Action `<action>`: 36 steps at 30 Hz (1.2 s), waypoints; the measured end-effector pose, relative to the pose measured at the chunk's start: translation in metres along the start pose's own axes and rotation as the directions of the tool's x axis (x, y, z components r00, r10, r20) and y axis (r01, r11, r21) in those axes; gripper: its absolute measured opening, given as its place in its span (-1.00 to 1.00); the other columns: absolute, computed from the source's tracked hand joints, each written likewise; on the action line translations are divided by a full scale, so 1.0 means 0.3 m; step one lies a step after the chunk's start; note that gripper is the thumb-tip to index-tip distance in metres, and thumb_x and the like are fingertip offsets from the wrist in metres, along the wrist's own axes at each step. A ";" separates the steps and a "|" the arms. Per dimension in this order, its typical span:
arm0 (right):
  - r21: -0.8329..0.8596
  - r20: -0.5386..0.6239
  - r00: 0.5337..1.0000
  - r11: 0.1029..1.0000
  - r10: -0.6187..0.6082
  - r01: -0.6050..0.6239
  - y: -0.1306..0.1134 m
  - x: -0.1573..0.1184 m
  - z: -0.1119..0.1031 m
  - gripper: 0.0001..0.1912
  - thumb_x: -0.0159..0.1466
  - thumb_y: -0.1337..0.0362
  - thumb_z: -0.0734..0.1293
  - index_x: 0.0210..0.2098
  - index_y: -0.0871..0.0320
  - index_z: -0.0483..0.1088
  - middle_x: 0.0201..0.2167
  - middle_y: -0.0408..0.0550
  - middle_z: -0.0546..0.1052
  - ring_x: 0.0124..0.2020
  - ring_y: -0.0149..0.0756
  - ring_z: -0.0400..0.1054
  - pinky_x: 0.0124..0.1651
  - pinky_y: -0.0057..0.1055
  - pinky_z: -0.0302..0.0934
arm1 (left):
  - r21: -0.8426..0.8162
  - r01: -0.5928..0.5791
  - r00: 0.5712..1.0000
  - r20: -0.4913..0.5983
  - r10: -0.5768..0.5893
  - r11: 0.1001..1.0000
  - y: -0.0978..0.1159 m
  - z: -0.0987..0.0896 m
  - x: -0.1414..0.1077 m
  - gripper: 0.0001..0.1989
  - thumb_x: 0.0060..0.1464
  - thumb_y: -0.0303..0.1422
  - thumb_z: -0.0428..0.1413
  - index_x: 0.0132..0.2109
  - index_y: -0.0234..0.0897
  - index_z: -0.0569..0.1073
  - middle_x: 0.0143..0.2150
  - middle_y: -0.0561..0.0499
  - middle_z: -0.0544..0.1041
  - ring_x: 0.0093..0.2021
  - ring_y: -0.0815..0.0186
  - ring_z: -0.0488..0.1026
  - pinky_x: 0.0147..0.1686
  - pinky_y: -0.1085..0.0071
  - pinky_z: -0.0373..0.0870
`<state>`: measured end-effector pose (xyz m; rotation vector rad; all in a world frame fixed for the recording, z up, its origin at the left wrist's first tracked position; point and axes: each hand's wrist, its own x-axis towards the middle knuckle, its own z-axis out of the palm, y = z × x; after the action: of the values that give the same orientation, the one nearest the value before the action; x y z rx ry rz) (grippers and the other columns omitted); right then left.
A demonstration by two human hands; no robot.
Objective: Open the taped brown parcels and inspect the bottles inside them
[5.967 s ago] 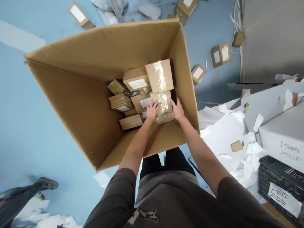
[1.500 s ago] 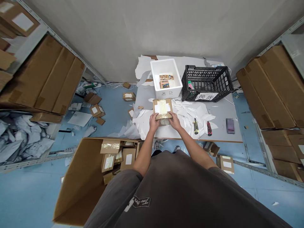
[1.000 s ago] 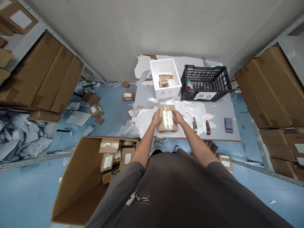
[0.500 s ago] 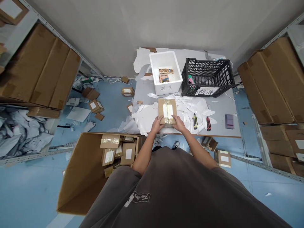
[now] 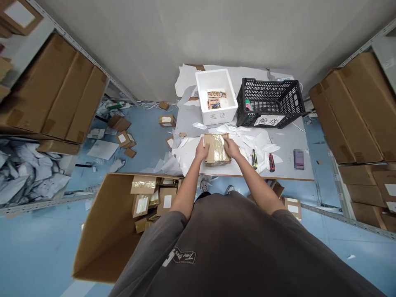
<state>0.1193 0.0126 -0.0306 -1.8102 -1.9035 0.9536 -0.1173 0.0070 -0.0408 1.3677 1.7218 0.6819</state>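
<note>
A small cardboard box (image 5: 215,153) with shiny clear tape across its top rests near the front of the table, over white paper scraps. My left hand (image 5: 202,150) is closed around its left side, thumb on the upper face. On the opposite side my right hand (image 5: 232,148) grips the upper right part of the same box, its fingertips partly hidden. Right of it lie a yellow-and-black utility knife (image 5: 254,159) and a red-and-black utility knife (image 5: 271,162).
Behind the box stand a white foam bin (image 5: 219,116) holding packets and a black plastic crate (image 5: 271,105). A large open carton (image 5: 102,231) with several small boxes is at lower left. A purple item (image 5: 298,159) lies at the table's right. Shelves with cartons flank both sides.
The box has been turned, so the white labels on its upper face no longer show. Both hands have shifted from its near corners up along its sides.
</note>
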 end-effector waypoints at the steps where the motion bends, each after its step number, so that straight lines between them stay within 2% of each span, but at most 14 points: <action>1: 0.001 -0.004 1.000 1.000 0.000 0.000 0.010 -0.021 0.006 -0.36 0.40 0.22 0.29 0.46 0.11 0.34 0.43 0.23 0.38 0.36 0.19 0.39 0.39 0.16 0.32 | -0.001 -0.051 0.998 -0.020 0.051 0.999 -0.019 -0.008 -0.018 -0.23 0.35 -0.18 0.19 0.61 -0.13 0.19 0.50 -0.22 0.42 0.43 0.01 0.43 0.38 0.07 0.40; 3: 0.006 -0.018 1.000 1.000 -0.013 0.013 0.037 -0.075 0.008 -0.31 0.37 0.13 0.38 0.47 0.04 0.33 0.54 0.20 0.22 0.43 0.22 0.32 0.39 0.15 0.32 | 0.028 -0.141 0.990 -0.016 0.142 0.990 -0.059 -0.030 -0.070 -0.18 0.29 -0.14 0.27 0.60 -0.08 0.21 0.60 -0.18 0.24 0.55 0.01 0.26 0.42 0.08 0.36; 6: 0.028 0.048 0.998 0.998 -0.051 0.049 0.076 -0.166 0.012 -0.13 0.22 0.10 0.56 0.47 -0.02 0.31 0.58 0.17 0.12 0.48 0.23 0.25 0.38 0.10 0.33 | 0.048 -0.232 0.964 0.141 0.224 0.971 -0.112 -0.039 -0.157 -0.07 0.08 -0.14 0.45 0.53 -0.03 0.32 0.67 -0.15 0.06 0.61 -0.07 0.14 0.46 0.05 0.34; 9: 0.062 0.142 0.989 0.997 -0.046 0.037 0.089 -0.229 0.041 -0.03 0.17 0.24 0.56 0.52 -0.03 0.23 0.49 0.18 0.25 0.40 0.16 0.35 0.35 0.04 0.37 | 0.031 -0.241 0.944 0.237 0.227 0.970 -0.138 -0.006 -0.212 -0.09 0.07 -0.21 0.47 0.52 -0.08 0.35 0.64 -0.20 0.09 0.63 -0.09 0.12 0.49 0.07 0.29; 12: 0.055 0.129 0.991 0.998 -0.027 0.020 0.073 -0.241 0.063 -0.07 0.21 0.32 0.48 0.54 -0.02 0.22 0.42 0.16 0.36 0.33 0.11 0.42 0.32 0.04 0.40 | 0.030 -0.232 0.943 0.251 0.217 0.972 -0.125 0.018 -0.220 -0.05 0.09 -0.25 0.46 0.56 -0.09 0.29 0.59 -0.21 0.19 0.60 -0.09 0.19 0.50 0.05 0.30; 14: 0.045 0.086 0.995 0.997 -0.060 0.056 0.055 -0.221 0.050 -0.12 0.22 0.32 0.45 0.51 0.00 0.27 0.41 0.13 0.40 0.34 0.11 0.41 0.35 0.05 0.38 | 0.025 -0.259 0.935 0.257 0.244 0.966 -0.098 0.004 -0.205 0.00 0.04 -0.25 0.48 0.57 -0.10 0.28 0.58 -0.20 0.24 0.54 -0.10 0.28 0.47 0.06 0.35; 17: 0.045 0.006 0.993 0.992 -0.115 0.115 0.029 -0.150 -0.006 -0.17 0.27 0.26 0.42 0.52 -0.04 0.26 0.42 0.04 0.45 0.35 0.08 0.42 0.38 0.03 0.35 | -0.010 -0.248 0.952 0.184 0.245 0.969 -0.047 -0.048 -0.162 -0.14 0.15 -0.26 0.39 0.54 -0.10 0.34 0.51 -0.15 0.39 0.36 -0.01 0.50 0.33 0.13 0.50; 21: 0.008 -0.024 0.995 0.995 -0.098 0.098 0.009 0.004 -0.052 -0.13 0.37 0.15 0.38 0.61 0.00 0.12 0.35 0.05 0.53 0.25 0.12 0.50 0.32 0.06 0.40 | 0.015 -0.099 0.995 0.008 0.099 0.995 -0.003 -0.077 -0.071 -0.27 0.29 -0.24 0.27 0.54 -0.04 0.33 0.35 -0.08 0.59 0.04 0.09 0.68 0.19 0.17 0.56; 23: 0.001 0.012 0.998 0.998 -0.065 0.065 0.013 0.081 -0.033 -0.11 0.37 0.17 0.37 0.63 0.06 0.08 0.32 0.10 0.56 0.22 0.13 0.52 0.31 0.07 0.40 | 0.041 -0.011 1.000 -0.023 0.012 0.999 -0.005 -0.052 -0.027 -0.22 0.29 -0.26 0.25 0.58 -0.06 0.25 0.30 -0.10 0.64 0.09 0.03 0.68 0.22 0.12 0.53; 25: 0.018 0.077 0.997 0.999 -0.028 0.027 0.029 0.135 0.003 -0.08 0.33 0.24 0.36 0.63 0.13 0.07 0.32 0.14 0.56 0.21 0.11 0.53 0.33 0.06 0.40 | 0.063 0.066 0.997 0.033 -0.068 0.996 -0.022 -0.014 -0.002 -0.12 0.26 -0.30 0.23 0.63 -0.14 0.13 0.31 -0.14 0.63 0.20 -0.03 0.64 0.28 0.09 0.49; 29: 0.039 0.165 0.985 0.998 -0.048 0.042 0.073 0.135 0.057 -0.02 0.26 0.30 0.36 0.63 0.21 0.07 0.40 0.21 0.46 0.31 0.11 0.44 0.40 0.07 0.35 | 0.135 0.035 0.992 0.115 -0.051 0.990 -0.078 0.019 -0.018 -0.09 0.28 -0.30 0.19 0.66 -0.25 0.04 0.54 -0.21 0.39 0.50 -0.01 0.37 0.45 0.12 0.33; 32: -0.011 0.090 0.990 0.994 -0.112 0.113 0.099 0.061 0.038 -0.10 0.33 0.22 0.35 0.62 0.16 0.10 0.52 0.21 0.30 0.50 0.14 0.22 0.50 0.11 0.22 | 0.266 -0.071 0.992 0.118 0.041 0.961 -0.101 -0.033 -0.038 -0.15 0.29 -0.25 0.21 0.62 -0.25 0.15 0.66 -0.23 0.13 0.63 -0.04 0.12 0.55 0.07 0.18; 34: -0.075 0.031 0.988 0.986 -0.150 0.152 0.117 0.004 0.001 -0.17 0.39 0.17 0.34 0.60 0.11 0.14 0.58 0.19 0.20 0.58 0.13 0.09 0.55 0.13 0.12 | 0.380 -0.179 0.969 0.229 0.095 0.908 -0.093 -0.087 -0.026 -0.11 0.20 -0.19 0.34 0.59 -0.19 0.24 0.71 -0.20 -0.04 0.66 -0.14 0.02 0.57 0.03 0.12; 36: -0.151 -0.006 0.986 0.975 -0.165 0.163 0.144 -0.047 -0.047 -0.21 0.42 0.13 0.35 0.58 0.09 0.18 0.60 0.18 0.16 0.61 0.14 0.01 0.58 0.14 0.04 | 0.473 -0.312 0.907 0.406 0.111 0.824 -0.067 -0.132 0.012 0.11 0.00 -0.14 0.50 0.61 -0.06 0.20 0.74 -0.11 -0.20 0.69 -0.23 -0.16 0.58 -0.03 0.08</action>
<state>0.1623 0.0006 -0.0467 -1.7016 -2.1261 0.7533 -0.1616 0.0081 -0.0374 1.9557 1.5142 0.0325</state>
